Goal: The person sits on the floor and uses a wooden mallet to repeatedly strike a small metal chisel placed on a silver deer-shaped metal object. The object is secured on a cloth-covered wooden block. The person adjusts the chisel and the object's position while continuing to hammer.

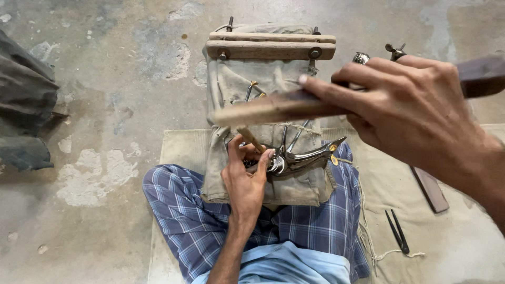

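My right hand [415,105] is raised close to the camera and grips a flat wooden stick [273,108], held level above my lap. Lower down, my left hand [244,176] holds a short wooden peg [250,138] against a shiny metal piece with curved prongs [297,155]. That piece rests on a worn canvas cloth [236,84] draped over my crossed legs in blue checked fabric [184,210]. The cloth hangs from a wooden clamp of two bars with bolts [271,46] at its far end.
I sit on a beige mat [457,236] on a stained concrete floor. On the mat to my right lie dark pointed tweezers [398,231] and a flat brown bar [430,188]. A small metal knob [361,57] and wing nut [395,50] sit beyond. Dark cloth [23,105] lies far left.
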